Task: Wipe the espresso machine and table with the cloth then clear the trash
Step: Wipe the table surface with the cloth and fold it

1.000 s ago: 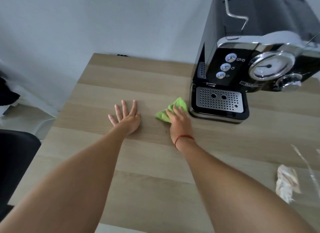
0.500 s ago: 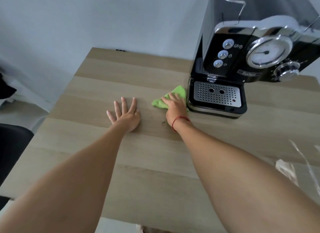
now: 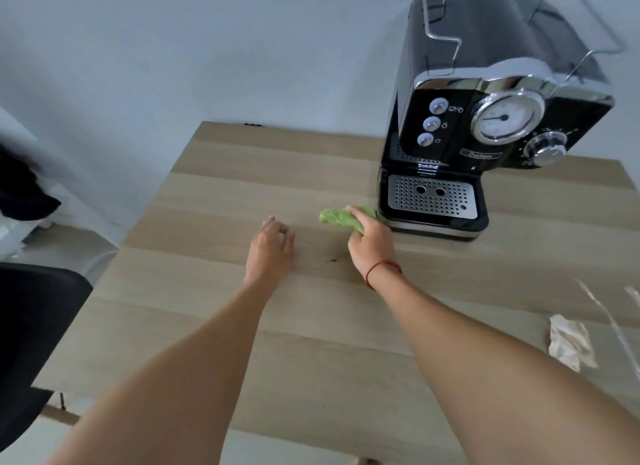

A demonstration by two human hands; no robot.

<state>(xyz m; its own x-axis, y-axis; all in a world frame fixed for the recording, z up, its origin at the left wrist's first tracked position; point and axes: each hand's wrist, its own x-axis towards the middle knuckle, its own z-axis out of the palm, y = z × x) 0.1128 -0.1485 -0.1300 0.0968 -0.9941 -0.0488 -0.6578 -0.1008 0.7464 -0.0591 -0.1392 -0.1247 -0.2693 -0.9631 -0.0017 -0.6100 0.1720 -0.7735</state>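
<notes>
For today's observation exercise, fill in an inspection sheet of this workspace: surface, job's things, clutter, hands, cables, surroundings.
Surface: wooden table, dark crumbs beside the right hand.
Job's things: green cloth at the base of the black espresso machine.
Clutter: crumpled wrapper and clear plastic at the right edge.
Hands: left hand empty, fingers curled; right hand grips the cloth.
Cables: nothing seen.
Surroundings: white wall, black chair left.

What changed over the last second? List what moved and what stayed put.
The left hand, flat with fingers spread earlier, has lifted its palm and curled its fingers. The right hand kept hold of the green cloth, sliding it a little along the table beside the espresso machine. The machine and the crumpled wrapper stayed put; the camera's angle shifted.
</notes>
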